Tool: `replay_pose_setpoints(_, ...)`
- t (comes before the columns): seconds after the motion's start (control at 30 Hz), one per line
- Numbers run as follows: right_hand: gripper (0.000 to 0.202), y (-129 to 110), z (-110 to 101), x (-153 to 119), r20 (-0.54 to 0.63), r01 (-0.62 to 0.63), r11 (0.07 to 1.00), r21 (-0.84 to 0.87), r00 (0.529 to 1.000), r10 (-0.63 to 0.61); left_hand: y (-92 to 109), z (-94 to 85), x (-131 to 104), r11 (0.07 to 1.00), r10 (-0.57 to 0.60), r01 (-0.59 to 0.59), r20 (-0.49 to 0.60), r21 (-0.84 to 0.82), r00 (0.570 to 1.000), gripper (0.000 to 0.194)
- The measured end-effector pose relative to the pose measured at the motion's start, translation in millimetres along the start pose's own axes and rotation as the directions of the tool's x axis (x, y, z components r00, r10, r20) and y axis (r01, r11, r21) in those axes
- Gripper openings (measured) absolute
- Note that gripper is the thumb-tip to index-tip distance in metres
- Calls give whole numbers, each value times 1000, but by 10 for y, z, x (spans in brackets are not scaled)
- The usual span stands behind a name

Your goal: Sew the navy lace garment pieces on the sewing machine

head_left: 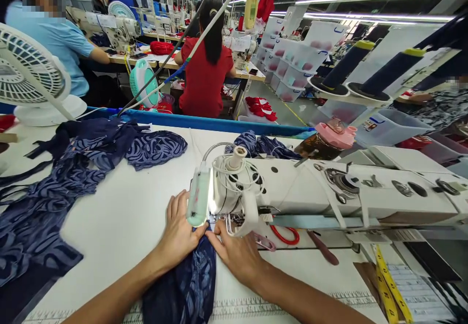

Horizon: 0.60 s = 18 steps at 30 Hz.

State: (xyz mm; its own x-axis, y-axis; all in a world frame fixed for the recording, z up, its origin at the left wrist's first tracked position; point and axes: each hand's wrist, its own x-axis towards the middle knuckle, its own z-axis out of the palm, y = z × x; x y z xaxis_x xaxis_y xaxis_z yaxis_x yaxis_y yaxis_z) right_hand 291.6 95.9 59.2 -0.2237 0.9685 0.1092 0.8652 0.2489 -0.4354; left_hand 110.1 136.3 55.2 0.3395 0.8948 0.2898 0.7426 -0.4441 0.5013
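Observation:
A navy lace fabric piece [199, 275] runs from the table's front edge up to the needle area of a white sewing machine [292, 182]. My left hand [179, 234] grips the fabric's left edge between thumb and fingers, just below the lit lamp [199, 197] on the machine head. From the other side, my right hand [237, 253] pinches the same fabric close to the presser foot, its thumb near my left thumb. Some of the right fingers are hidden behind the machine's white guard [250, 212]. The needle itself cannot be made out.
More navy lace pieces [47, 207] lie piled at the left. Under the machine arm are red-handled scissors [287, 235] and a yellow tape measure [389, 285]. Thread cones [345, 63] and a pink-lidded bottle [334, 136] stand behind. A white fan [32, 70] is back left; co-workers sit beyond.

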Motion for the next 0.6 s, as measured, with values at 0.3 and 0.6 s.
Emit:
replay_pose_setpoints(0.3, 25, 135, -22, -41, -77, 300, 952, -63, 950, -304, -3, -23, 20, 998, -53, 54, 27, -21, 998, 56)
replay_pose_setpoints(0.6, 30, 80, -37, -86, -22, 316, 914, -255, 943, -332, 185, -189, -331, 887, 405, -398, 22, 232, 914, 25)
